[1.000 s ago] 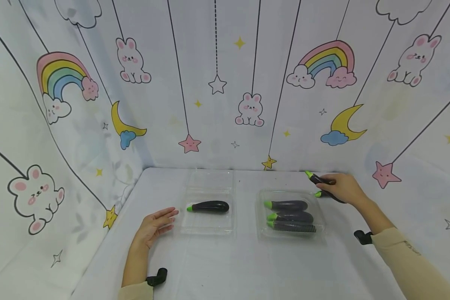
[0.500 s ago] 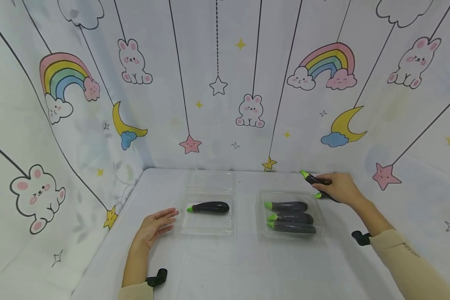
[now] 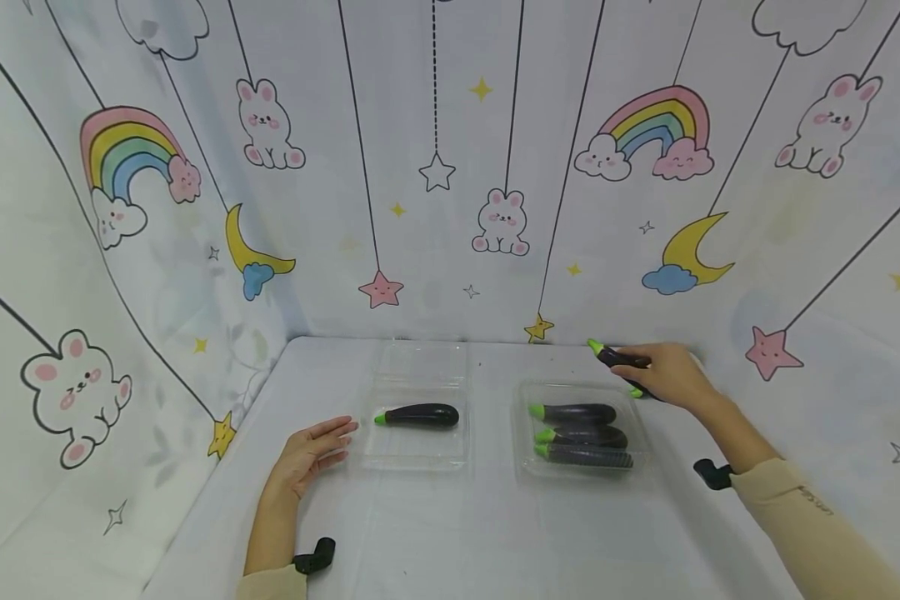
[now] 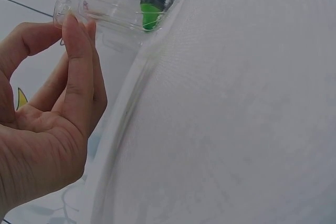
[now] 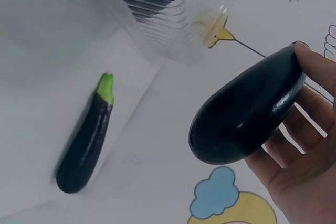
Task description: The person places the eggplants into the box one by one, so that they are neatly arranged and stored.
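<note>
My right hand (image 3: 675, 375) holds a dark eggplant (image 5: 247, 108) raised above the table, thumb on one side and fingers on the other. Its green stem end points to the back left in the head view. Below that hand lies another eggplant (image 5: 86, 140), mostly hidden in the head view. In front of my left hand (image 3: 311, 454) stands an open clear plastic box (image 3: 412, 458) with one eggplant (image 3: 420, 415) inside. My left fingers are fairly straight, their tips at the box's left edge; whether they press on it is hard to tell.
A second clear plastic box (image 3: 528, 471), right of the first, holds several eggplants (image 3: 585, 435) with green stems. The first box's raised lid part (image 3: 420, 362) lies toward the back. A printed cloth wall (image 3: 450, 250) rises behind the white table (image 3: 480, 533).
My right hand has moved a little to the left with its eggplant, and the eggplant beneath is now more covered. The left hand and the boxes have stayed put.
</note>
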A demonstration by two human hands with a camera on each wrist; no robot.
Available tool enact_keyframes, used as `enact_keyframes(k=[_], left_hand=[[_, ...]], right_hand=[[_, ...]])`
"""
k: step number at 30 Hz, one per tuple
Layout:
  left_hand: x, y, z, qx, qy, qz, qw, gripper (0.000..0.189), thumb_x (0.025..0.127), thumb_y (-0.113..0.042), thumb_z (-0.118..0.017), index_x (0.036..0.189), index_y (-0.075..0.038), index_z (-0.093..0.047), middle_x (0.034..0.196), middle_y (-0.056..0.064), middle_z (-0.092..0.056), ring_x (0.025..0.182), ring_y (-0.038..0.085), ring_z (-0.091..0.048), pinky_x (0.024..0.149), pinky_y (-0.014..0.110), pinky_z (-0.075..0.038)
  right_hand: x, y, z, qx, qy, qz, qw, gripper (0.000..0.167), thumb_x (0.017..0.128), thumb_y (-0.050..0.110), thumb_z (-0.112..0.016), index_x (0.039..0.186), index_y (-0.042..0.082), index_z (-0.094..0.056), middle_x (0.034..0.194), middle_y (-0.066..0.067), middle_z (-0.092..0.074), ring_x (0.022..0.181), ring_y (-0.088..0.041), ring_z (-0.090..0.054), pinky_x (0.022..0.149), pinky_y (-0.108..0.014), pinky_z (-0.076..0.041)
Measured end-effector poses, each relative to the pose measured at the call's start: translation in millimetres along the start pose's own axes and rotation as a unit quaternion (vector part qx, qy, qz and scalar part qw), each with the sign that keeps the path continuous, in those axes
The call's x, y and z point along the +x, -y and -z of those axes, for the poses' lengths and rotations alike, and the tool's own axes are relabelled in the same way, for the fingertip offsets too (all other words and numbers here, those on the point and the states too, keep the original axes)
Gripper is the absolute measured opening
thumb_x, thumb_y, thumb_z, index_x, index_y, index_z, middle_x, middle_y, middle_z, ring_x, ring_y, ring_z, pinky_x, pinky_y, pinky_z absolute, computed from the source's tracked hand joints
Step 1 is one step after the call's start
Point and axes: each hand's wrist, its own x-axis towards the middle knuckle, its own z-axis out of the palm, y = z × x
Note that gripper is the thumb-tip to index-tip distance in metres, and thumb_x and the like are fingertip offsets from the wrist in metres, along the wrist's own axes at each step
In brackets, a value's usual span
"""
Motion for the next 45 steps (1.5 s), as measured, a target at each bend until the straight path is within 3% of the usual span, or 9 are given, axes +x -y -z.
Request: enact_keyframes(k=[7,19,37,45], left_hand=[[-0.3,0.4,-0.4,0.000,0.000,0.003,1.0000,0.057,0.097,0.002,-0.069,0.149,0.011,-0.048,0.129,0.009,-0.073,0.113,0.019,-0.070,0.083,0.028,-0.061],[0.6,2.0,1.3,0.001,0.003,0.003,1.0000,0.056,0.097,0.002,-0.069,0.149,0.011,-0.048,0.130,0.009,-0.072,0.114,0.019,-0.070,0.084,0.028,-0.061],[2.0,1.2,0.3,-0.001,-0.010,0.000,1.0000,0.051,0.097,0.001,-0.069,0.145,0.009,-0.053,0.128,0.010,-0.073,0.116,0.024,-0.070,0.083,0.029,-0.062],[1.4,1.7,0.2,0.002,-0.016,-0.001,0.9999,0.052,0.096,0.002,-0.070,0.145,0.008,-0.054,0.128,0.010,-0.073,0.117,0.024,-0.069,0.083,0.029,-0.062]], right_hand=[[2.0,12.4,0.1,0.003,-0.001,0.012,0.9999,0.056,0.096,0.043,-0.076,0.132,0.000,-0.071,0.108,-0.021,-0.075,0.079,-0.024,-0.061,0.059,-0.032,-0.048],[7.0,26.0,-6.5,0.008,-0.006,0.027,0.9996,0.058,0.096,0.049,-0.074,0.132,0.003,-0.071,0.112,-0.019,-0.075,0.072,-0.020,-0.059,0.053,-0.032,-0.045],[17.0,53.0,-15.2,0.047,-0.016,0.062,0.9968,0.044,0.095,0.034,-0.079,0.127,0.004,-0.075,0.111,-0.013,-0.077,0.080,-0.020,-0.067,0.061,-0.032,-0.052],[20.7,66.2,-20.5,0.057,-0.016,0.080,0.9950,0.048,0.096,0.042,-0.076,0.127,0.005,-0.075,0.117,-0.013,-0.076,0.088,-0.023,-0.071,0.065,-0.032,-0.055]])
